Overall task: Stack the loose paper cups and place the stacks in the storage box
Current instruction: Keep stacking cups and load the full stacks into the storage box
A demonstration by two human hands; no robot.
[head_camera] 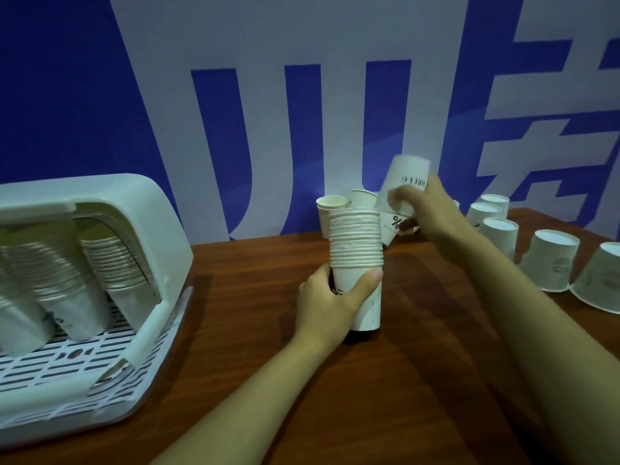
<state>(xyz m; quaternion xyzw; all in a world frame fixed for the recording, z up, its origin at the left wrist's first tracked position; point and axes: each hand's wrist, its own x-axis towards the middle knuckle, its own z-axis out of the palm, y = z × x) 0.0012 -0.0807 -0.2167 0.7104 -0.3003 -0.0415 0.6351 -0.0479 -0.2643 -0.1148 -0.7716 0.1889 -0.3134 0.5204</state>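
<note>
Two bare forearms reach over a brown wood-grain table. Left hand wraps thumb & fingers round the bottom cup of a tall nested stack of white paper cups, held upright just above the tabletop. Right hand grips a single upside-down white paper cup, raised behind the stack. More loose white cups sit rim-down at right. White plastic storage box w/ slotted tray, at left, already holds leaning cup stacks.
</note>
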